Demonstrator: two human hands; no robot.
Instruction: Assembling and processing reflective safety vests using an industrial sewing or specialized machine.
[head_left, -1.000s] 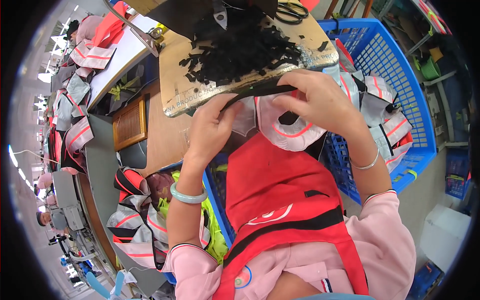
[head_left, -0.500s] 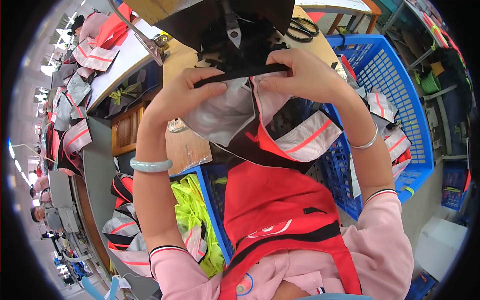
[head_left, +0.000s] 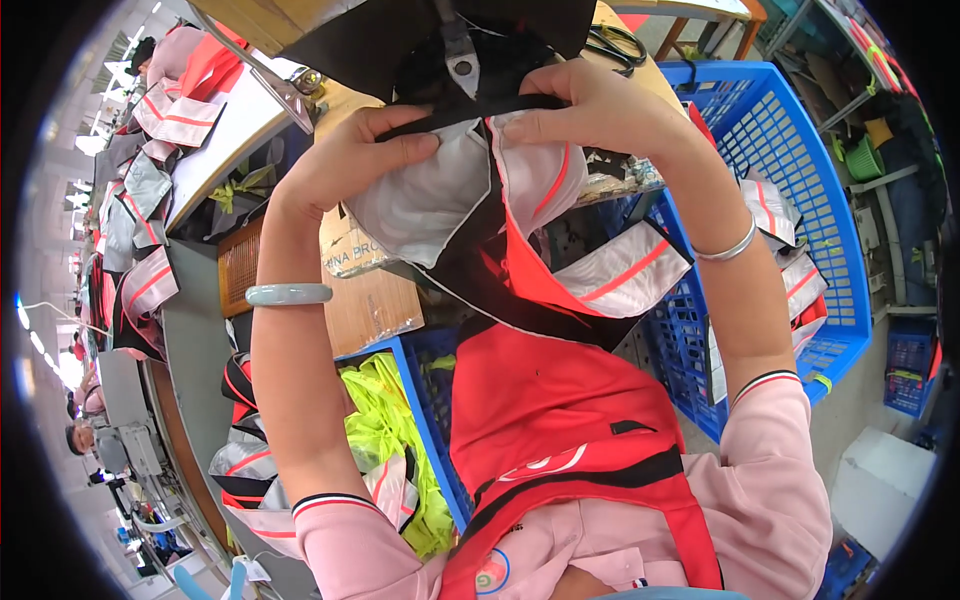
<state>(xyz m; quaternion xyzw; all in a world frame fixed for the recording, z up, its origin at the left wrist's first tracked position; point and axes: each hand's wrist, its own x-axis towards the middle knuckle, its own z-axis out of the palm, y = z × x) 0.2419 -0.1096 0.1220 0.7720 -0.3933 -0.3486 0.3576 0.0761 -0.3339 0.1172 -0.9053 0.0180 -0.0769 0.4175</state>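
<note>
"What is on the right side?"

"A large blue plastic basket (head_left: 852, 250) with lattice walls. Past it, nearer the edge, is a small green basket (head_left: 863, 160); below that, a little blue bin (head_left: 910, 375), and lower again a plain white box (head_left: 885, 475)."

"And on the left?"

"Bright yellow-green cloth (head_left: 375, 405), crumpled in a heap against the rim of a blue crate (head_left: 418, 405). Above it is a brown woven panel (head_left: 240, 255), and higher still a white-topped table (head_left: 240, 120). Pale blue fan blades (head_left: 190, 583) show at the bottom edge."

"Anything near the top?"

"Black-handled scissors (head_left: 620, 50), partly hidden, right of centre."
</note>
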